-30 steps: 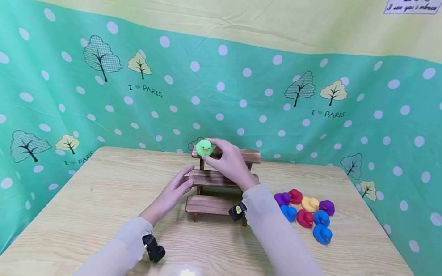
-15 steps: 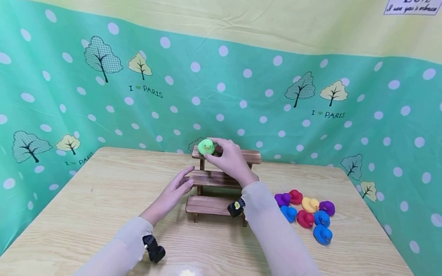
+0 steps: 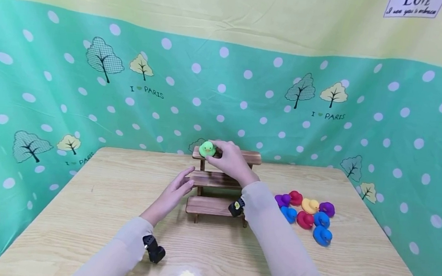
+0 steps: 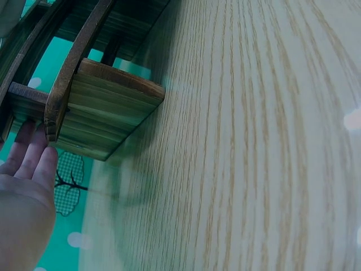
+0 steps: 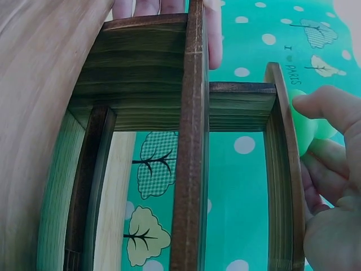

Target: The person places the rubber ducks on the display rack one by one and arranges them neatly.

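A green rubber duck (image 3: 207, 149) is at the left end of the top shelf of a small three-tier wooden stand (image 3: 210, 206). My right hand (image 3: 231, 160) pinches the duck from its right side between thumb and fingers. The right wrist view shows the duck (image 5: 304, 127) against the top board, partly covered by the fingertips. My left hand (image 3: 171, 193) reaches to the left end of the middle shelf, its fingers fairly straight. In the left wrist view its fingertips (image 4: 45, 164) are right at the stand's edge.
To the right of the stand, several purple, red, blue and yellow rubber ducks (image 3: 305, 219) lie in a group on the wooden table (image 3: 95, 215). A green polka-dot cloth (image 3: 246, 91) hangs behind and along both sides of the table.
My right hand has moved the green duck slightly right and down onto the left end of the top shelf. My left hand has stayed at the middle shelf.
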Motion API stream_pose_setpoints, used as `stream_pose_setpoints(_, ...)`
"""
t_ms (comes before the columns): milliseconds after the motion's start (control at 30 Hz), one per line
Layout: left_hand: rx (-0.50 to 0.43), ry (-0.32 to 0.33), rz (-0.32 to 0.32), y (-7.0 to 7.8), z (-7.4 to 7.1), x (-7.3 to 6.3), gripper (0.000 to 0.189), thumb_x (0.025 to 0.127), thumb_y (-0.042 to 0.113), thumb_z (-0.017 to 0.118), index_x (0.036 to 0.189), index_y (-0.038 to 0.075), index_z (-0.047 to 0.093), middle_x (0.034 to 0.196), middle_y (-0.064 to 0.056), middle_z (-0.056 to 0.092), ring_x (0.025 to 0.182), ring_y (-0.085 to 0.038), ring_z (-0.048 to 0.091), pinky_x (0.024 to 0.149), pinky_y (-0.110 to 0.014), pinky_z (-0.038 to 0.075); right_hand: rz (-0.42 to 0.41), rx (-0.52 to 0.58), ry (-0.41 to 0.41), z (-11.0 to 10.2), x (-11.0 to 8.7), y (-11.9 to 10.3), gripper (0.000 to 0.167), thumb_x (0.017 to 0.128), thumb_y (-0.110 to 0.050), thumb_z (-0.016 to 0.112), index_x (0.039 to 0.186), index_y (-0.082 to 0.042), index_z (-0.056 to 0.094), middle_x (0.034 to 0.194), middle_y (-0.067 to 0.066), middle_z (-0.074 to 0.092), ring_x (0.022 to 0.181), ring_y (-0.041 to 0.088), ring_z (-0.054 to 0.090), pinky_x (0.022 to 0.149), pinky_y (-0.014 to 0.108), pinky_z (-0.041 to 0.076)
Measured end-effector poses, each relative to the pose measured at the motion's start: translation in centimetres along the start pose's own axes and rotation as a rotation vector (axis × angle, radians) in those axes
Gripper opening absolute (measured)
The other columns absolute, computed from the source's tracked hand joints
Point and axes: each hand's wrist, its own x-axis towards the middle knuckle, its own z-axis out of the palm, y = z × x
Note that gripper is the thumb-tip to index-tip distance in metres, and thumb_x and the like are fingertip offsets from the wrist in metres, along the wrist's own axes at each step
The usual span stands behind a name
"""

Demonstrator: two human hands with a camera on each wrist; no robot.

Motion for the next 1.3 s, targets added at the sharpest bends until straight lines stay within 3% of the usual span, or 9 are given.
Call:
stream_pose_setpoints(367,-0.001,-0.005,-0.002,-0.2,0.0,0.1,0.056,0.109,0.027,0.045,0.159,0.01,0.025,0.145,-0.027,0.041,0.134,-0.04,0.045,0.117,-0.044,0.033,0.007,-0.043,-0.007,0.0,0.1,0.1,0.055,0.092,-0.028,0.075,0.14,-0.004,0.058,0.133,0.01,0.064,0.112,0.026,0.058,0.1,0.041,0.047)
stream_pose_setpoints(767,-0.009,0.001,-0.006,-0.2,0.2,0.1,0.056,0.109,0.026,0.044,0.158,0.008,0.025,0.142,-0.027,0.043,0.133,-0.04,0.044,0.117,-0.046,0.033,0.002,-0.014,-0.005,0.0,-0.1,0.2,0.063,0.091,-0.03,0.077,0.144,-0.007,0.053,0.141,0.011,0.056,0.124,0.026,0.055,0.105,0.035,0.047)
stream_pose_setpoints(1300,0.003,0.0,-0.008,-0.2,0.2,-0.1,0.056,0.109,0.026,0.046,0.159,0.011,0.025,0.151,-0.029,0.035,0.137,-0.042,0.041,0.117,-0.045,0.033,-0.018,0.076,0.033,-0.2,-0.8,0.3,0.061,0.09,-0.025,0.078,0.144,-0.007,0.054,0.138,0.013,0.055,0.116,0.022,0.06,0.1,0.03,0.052)
